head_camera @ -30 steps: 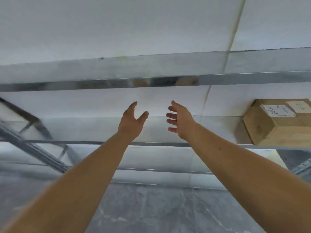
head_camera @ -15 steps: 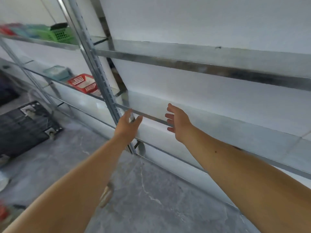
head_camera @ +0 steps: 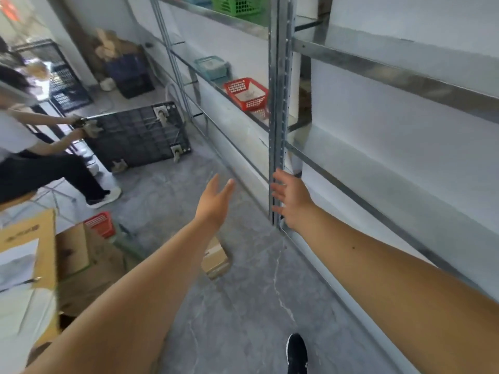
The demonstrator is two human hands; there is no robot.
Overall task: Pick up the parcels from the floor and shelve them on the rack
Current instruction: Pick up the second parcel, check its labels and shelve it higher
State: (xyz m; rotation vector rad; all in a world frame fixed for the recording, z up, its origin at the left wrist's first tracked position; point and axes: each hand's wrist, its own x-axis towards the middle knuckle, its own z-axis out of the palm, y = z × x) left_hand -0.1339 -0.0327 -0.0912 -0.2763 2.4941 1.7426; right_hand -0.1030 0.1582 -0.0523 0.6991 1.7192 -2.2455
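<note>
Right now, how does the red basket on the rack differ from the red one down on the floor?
The upper red basket sits on a shelf of the rack; the lower red basket stands on the floor beside cardboard boxes. The upper red basket shows whole, with something pale inside; the lower red basket is partly hidden by a box, its inside unclear. Both are red plastic mesh.
</note>
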